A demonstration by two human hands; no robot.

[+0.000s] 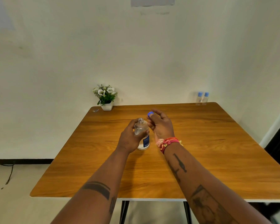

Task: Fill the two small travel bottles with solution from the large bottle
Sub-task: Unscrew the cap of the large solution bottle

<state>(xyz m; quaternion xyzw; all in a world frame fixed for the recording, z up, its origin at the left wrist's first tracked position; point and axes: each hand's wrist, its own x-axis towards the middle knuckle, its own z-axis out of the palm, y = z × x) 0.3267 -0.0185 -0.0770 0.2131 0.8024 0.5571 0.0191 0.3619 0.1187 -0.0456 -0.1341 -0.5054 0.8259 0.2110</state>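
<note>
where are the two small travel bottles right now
In the head view the two small travel bottles stand side by side, blue caps on, at the table's far right corner by the wall.

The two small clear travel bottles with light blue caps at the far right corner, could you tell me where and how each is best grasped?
Probably around the clear body, below the cap. The two small clear travel bottles with light blue caps stand upright, side by side near the wooden table's far edge, so come from the near side, taking the right one from its free right flank.
</note>
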